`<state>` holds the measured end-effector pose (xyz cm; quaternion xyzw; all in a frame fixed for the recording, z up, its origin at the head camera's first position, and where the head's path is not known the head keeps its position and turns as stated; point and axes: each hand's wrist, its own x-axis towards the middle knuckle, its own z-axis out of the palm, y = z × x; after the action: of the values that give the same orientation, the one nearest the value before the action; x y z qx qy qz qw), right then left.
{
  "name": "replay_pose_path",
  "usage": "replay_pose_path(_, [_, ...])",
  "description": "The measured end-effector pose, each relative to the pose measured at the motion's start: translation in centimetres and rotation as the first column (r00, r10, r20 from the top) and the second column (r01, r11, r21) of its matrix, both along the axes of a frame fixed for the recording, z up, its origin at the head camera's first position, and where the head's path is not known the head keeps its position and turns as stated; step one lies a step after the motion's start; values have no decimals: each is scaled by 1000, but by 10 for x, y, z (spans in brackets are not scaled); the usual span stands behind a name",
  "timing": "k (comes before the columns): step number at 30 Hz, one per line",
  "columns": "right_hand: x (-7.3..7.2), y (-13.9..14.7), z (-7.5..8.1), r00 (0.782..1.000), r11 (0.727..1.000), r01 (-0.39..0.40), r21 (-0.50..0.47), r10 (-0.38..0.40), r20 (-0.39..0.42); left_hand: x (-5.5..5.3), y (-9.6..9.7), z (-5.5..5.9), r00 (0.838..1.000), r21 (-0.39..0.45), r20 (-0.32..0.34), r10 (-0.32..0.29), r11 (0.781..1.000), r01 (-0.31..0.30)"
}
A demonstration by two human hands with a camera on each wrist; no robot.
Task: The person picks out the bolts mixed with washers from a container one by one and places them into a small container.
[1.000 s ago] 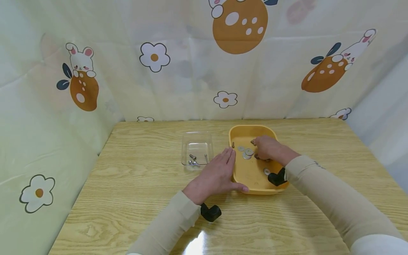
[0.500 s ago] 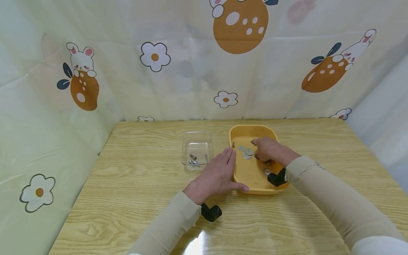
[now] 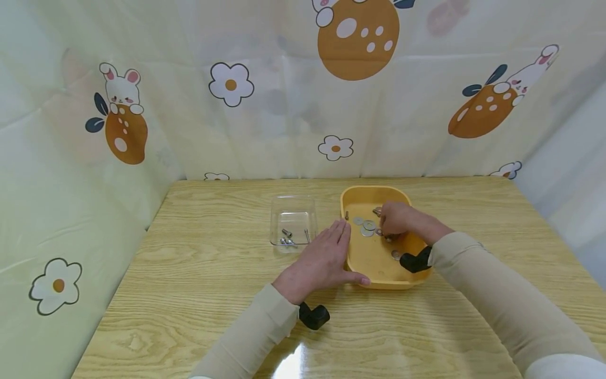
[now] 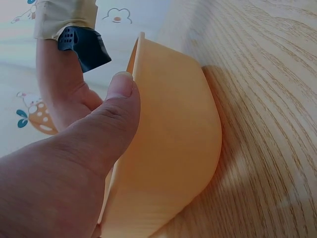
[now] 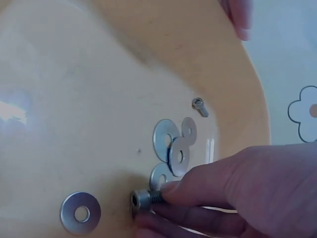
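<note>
My left hand (image 3: 322,260) rests against the left side of the orange tray (image 3: 374,272), its fingers straight along the rim and its thumb at the near corner. In the left wrist view, that thumb (image 4: 121,101) lies over the tray's edge. Inside the tray, my right hand (image 3: 399,218) pinches a socket head bolt (image 5: 143,199) between thumb and fingers, the head facing out. Several flat washers (image 5: 179,156) overlap beside the fingertips. A single washer (image 5: 80,213) lies apart, and a small screw (image 5: 199,106) is near the tray wall.
Left of the tray stands a clear plastic box (image 3: 292,199) with several screws (image 3: 286,232) in it. Both stand on a wood-grain table (image 3: 213,263). A printed curtain (image 3: 274,121) hangs along the table's back and left sides.
My right hand has shifted slightly right within the tray, and its fingers have turned, baring a washer beside them. My left hand stays where it was.
</note>
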<state>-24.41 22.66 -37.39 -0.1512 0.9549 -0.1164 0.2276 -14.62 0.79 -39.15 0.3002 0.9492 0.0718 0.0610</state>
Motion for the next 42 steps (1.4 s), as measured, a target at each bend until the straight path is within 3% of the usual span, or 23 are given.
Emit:
replay_pose_path(4, [1, 2, 3, 1000, 997, -12, -74, 11, -11, 0, 0, 0, 1000, -8, -20, -8, 1000, 8])
replay_pose_path(8, [3, 3, 5, 996, 986, 64, -152, -53, 74, -1, 1, -1, 1000, -3, -25, -13, 1000, 13])
replay_pose_path(13, [3, 3, 6, 973, 956, 174, -234, -131, 189, 0, 1, -1, 999, -4, -29, -16, 1000, 16])
replay_pose_path(17, [3, 3, 6, 949, 918, 241, -315, -156, 273, 0, 0, -2, 999, -5, -31, -17, 1000, 17])
replay_pose_path(23, [1, 4, 6, 906, 835, 338, -434, -165, 389, 0, 0, -2, 1000, 3, -20, -17, 1000, 17])
replay_pose_path(27, [0, 6, 6, 897, 810, 349, -471, -144, 417, 0, 0, -2, 999, 10, -26, -25, 1000, 25])
replay_pose_path(37, [-3, 8, 3, 903, 780, 341, -524, -116, 414, 0, 0, -2, 1000, 10, -21, -23, 1000, 24])
replay_pose_path(42, [-4, 8, 1, 884, 757, 377, -534, -122, 451, 0, 0, -2, 1000, 11, -21, -19, 1000, 19])
